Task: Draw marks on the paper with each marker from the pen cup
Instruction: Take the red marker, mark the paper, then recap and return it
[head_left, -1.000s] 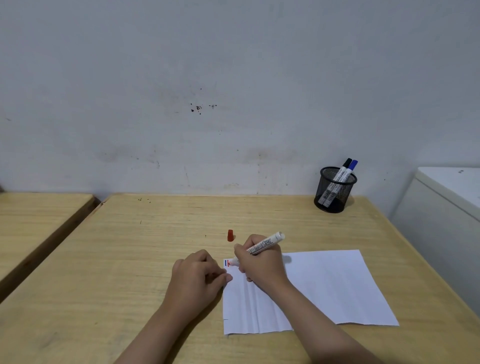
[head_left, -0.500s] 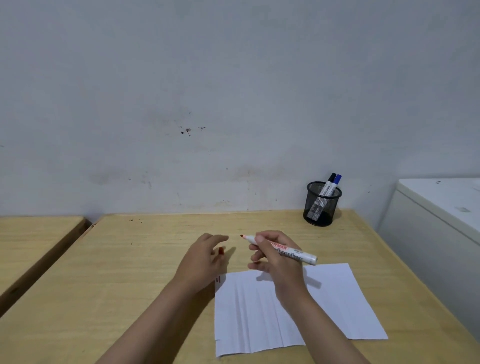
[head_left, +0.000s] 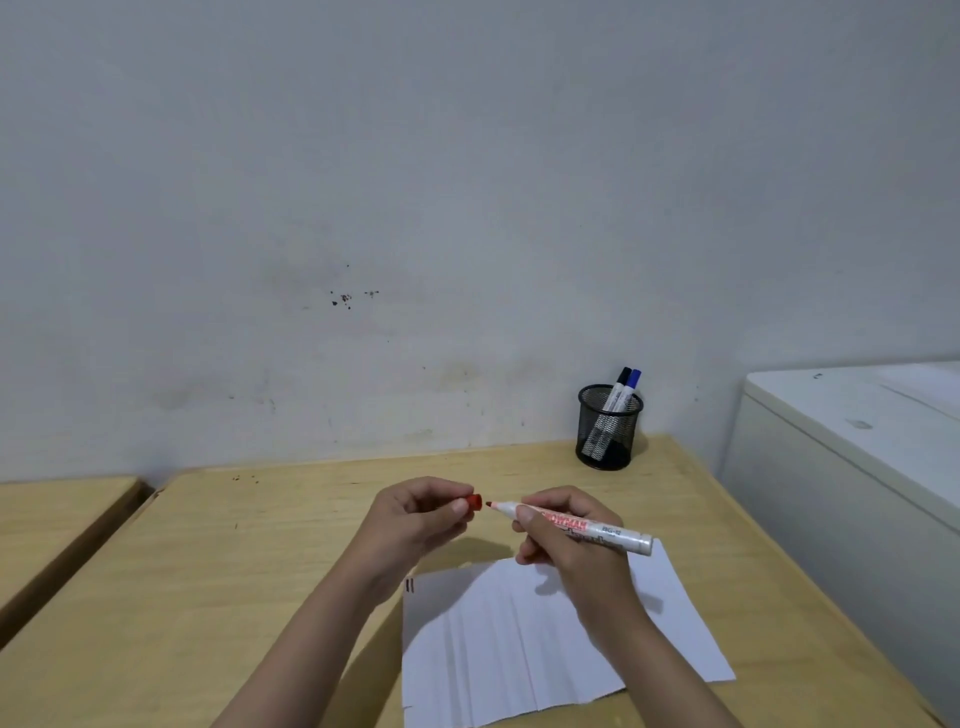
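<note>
My right hand (head_left: 569, 545) grips a white marker with a red tip (head_left: 582, 527), held level above the desk with its tip pointing left. My left hand (head_left: 415, 519) pinches the red cap (head_left: 474, 503), its mouth a small gap from the tip. Below my hands lies the white paper (head_left: 519, 649), creased, with short dark marks (head_left: 410, 585) at its top left corner. The black mesh pen cup (head_left: 609, 428) stands at the desk's far right and holds a black-capped marker (head_left: 621, 382) and a blue-capped marker (head_left: 632, 383).
The wooden desk (head_left: 234, 571) butts against a grey wall. A second wooden desk (head_left: 57, 514) stands to the left across a narrow gap. A white cabinet (head_left: 852, 457) stands close to the desk's right edge.
My right hand lifted the marker off the paper and turned its tip to the left. My left hand picked the red cap up from the desk and brought it near the tip.
</note>
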